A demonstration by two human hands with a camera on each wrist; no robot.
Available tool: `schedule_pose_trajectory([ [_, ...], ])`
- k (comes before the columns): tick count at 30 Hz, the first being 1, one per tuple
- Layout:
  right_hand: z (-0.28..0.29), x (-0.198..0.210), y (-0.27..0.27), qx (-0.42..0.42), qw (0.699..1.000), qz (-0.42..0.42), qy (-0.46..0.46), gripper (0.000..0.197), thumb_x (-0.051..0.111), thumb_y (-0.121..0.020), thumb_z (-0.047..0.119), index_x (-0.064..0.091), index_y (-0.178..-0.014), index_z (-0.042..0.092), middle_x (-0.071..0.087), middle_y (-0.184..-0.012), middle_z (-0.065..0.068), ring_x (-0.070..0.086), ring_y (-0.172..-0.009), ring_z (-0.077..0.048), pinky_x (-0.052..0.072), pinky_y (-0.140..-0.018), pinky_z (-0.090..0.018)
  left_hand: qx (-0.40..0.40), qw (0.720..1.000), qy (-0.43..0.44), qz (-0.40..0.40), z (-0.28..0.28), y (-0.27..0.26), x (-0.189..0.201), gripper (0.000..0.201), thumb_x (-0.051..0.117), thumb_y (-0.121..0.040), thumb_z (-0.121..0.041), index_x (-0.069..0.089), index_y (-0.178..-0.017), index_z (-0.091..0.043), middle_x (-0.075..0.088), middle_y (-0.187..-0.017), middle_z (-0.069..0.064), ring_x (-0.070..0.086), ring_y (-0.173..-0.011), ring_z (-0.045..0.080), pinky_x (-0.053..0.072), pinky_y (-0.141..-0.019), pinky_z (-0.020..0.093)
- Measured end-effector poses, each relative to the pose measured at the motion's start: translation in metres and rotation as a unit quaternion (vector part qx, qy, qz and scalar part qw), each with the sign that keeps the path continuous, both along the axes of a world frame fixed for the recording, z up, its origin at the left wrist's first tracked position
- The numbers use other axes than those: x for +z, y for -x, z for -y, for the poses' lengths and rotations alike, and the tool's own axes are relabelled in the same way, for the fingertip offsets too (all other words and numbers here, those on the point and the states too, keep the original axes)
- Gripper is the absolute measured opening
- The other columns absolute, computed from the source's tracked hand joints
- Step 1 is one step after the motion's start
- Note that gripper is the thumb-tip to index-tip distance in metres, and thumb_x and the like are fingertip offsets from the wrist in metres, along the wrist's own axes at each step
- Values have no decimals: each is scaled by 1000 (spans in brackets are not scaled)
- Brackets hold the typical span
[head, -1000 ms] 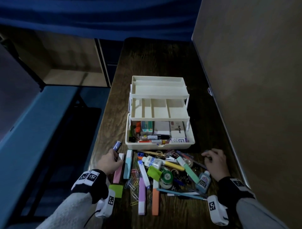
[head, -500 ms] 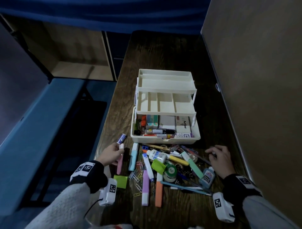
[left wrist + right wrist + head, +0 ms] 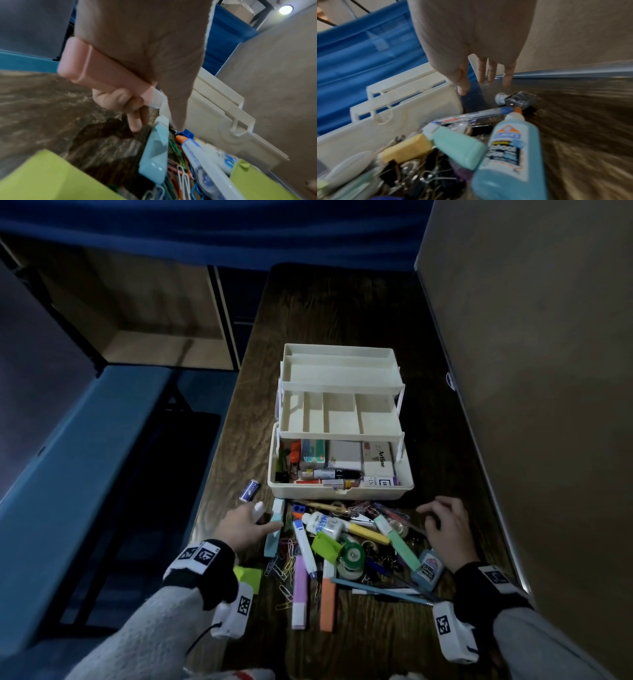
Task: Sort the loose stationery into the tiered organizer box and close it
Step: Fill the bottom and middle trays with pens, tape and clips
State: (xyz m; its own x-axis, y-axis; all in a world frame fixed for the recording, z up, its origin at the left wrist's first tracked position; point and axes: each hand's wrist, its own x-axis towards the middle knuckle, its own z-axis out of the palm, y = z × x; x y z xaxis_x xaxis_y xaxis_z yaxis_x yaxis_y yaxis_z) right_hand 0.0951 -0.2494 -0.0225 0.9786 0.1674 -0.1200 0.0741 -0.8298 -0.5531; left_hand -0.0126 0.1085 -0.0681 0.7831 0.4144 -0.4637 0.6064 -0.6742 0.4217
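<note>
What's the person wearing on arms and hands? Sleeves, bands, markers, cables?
Both hands, left hand and right hand, are bare, no gloves. Grey fleecy sleeves end in black wristbands bearing white square fiducial tags. A white camera housing with its own black-and-white tag hangs at each wrist. A thin black cable runs from the left unit.

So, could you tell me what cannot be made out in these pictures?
- Head view: the left hand covers the pink highlighter apart from its white tip.
- Head view: the middle tray of the organizer box overhangs the back of the bottom compartment.
- Right wrist view: the right hand is cut off by the top edge.
- Right wrist view: the glue bottle label's small print is blurred.
</note>
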Motion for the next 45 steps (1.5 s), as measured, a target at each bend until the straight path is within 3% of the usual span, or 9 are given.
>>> schedule_pose_trajectory([
  [8, -9, 2, 6, 28, 1000, 1, 1, 23, 49, -91, 1, 68, -101, 10, 40, -131, -11, 35, -128, -24, 32, -105, -33, 3, 999, -34, 4, 15, -6, -6, 78, 65, -71, -68, 52, -125, -13, 62, -122, 9, 59, -108, 27, 45, -81, 30],
  [12, 7, 3, 1, -16, 1000, -6, -3, 28, 43, -89, -6, 67, -97, 7, 41, -123, -13, 40, -120, -26, 36, -100, -34, 38, 999, -19, 14, 10, -5, -3, 63, 54, -85, -60, 49, -121, -8, 61, -122, 17, 58, -110, 32, 45, -82, 33],
  [16, 22, 0, 1, -35, 999, -23, 12, 24, 46, -90, -5, 67, -94, 6, 44, -111, -13, 43, -115, -29, 34, -94, -26, 84, 996, 10, 11, 3, -5, 2, 36, 47, -95, -36, 44, -111, -4, 56, -121, 25, 53, -112, 39, 42, -89, 39],
  [24, 4, -5, 13, 84, 995, -37, 41, 14, 58, -84, 0, 67, -90, 9, 49, -95, -5, 56, -91, -24, 45, -81, -30, 74, 997, 0, 5, 8, -1, 7, 39, 53, -90, -17, 40, -123, 1, 50, -124, 28, 49, -115, 41, 39, -94, 41],
  [27, -9, -9, 23, 121, 989, -53, 60, 15, 64, -82, 11, 63, -97, 14, 49, -95, -3, 55, -98, -24, 46, -85, -37, 76, 997, -1, 11, 9, 2, 10, 39, 54, -88, -13, 41, -122, 1, 53, -120, 26, 52, -111, 41, 42, -92, 42],
  [30, -18, -16, 29, 130, 980, -73, 130, 36, 68, -79, 25, 52, -111, 21, 48, -110, -4, 49, -109, -26, 42, -92, -40, 71, 997, 0, 18, 9, 5, 12, 39, 57, -86, -14, 42, -120, 0, 56, -117, 24, 53, -109, 40, 43, -91, 42],
  [33, -21, -21, 30, 128, 976, -61, 164, 43, 67, -79, 22, 47, -117, 21, 49, -117, -6, 49, -112, -29, 42, -93, -42, 54, 998, -13, 14, 10, 7, 14, 42, 60, -87, -21, 42, -120, -2, 57, -117, 22, 55, -109, 38, 46, -90, 43],
  [39, -8, -20, 21, 63, 991, -56, 100, 36, 65, -82, 13, 50, -114, 19, 52, -117, -7, 54, -108, -28, 47, -82, -38, 30, 999, -44, 12, 13, 7, 20, 46, 59, -88, -35, 42, -120, -5, 55, -121, 20, 54, -111, 38, 46, -90, 43],
  [45, -1, -9, 24, 76, 986, 15, 150, 34, 62, -83, 20, 52, -115, 21, 48, -117, -5, 45, -115, -26, 36, -95, -41, -20, 982, -182, 47, 27, 10, 38, 42, 54, -89, -36, 44, -114, -3, 47, -118, 21, 46, -110, 39, 42, -88, 48],
])
